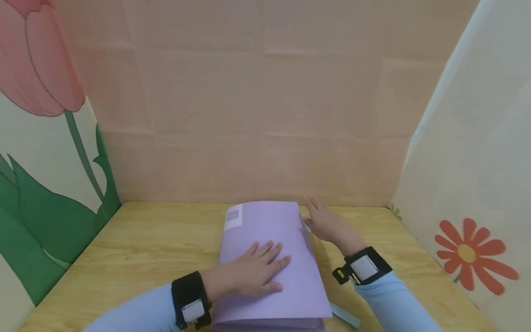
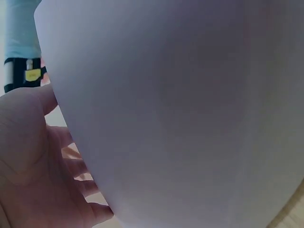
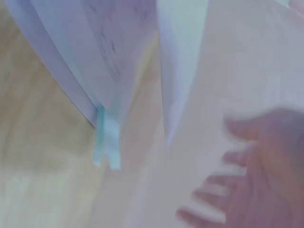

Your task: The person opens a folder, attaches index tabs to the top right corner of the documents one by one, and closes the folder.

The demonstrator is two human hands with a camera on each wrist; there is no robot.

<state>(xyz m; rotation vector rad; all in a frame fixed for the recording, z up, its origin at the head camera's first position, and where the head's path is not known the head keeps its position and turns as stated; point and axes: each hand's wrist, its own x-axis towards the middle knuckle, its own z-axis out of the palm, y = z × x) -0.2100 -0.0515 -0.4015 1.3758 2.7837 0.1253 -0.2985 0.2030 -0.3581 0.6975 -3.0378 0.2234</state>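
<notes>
A pale purple folder (image 1: 271,240) with a white label (image 1: 233,217) at its far left corner lies on the wooden table, and layers show along its near edge. My left hand (image 1: 257,272) rests on the cover with its fingers spread. In the left wrist view the folder's broad surface (image 2: 166,104) fills most of the picture beside that hand. Close to the far right edge is my right hand (image 1: 327,223), its fingers extended. The right wrist view has this hand blurred and apart from the folder (image 3: 71,57), holding nothing visible. A pale teal strip (image 3: 109,137) hangs from the folder there.
A pale teal strip (image 1: 345,316) sticks out past the folder's near right corner onto the wooden table (image 1: 166,235). Behind the table stands a creased tan backdrop (image 1: 257,101). Panels with a painted tulip (image 1: 41,64) and a red flower (image 1: 466,253) flank it.
</notes>
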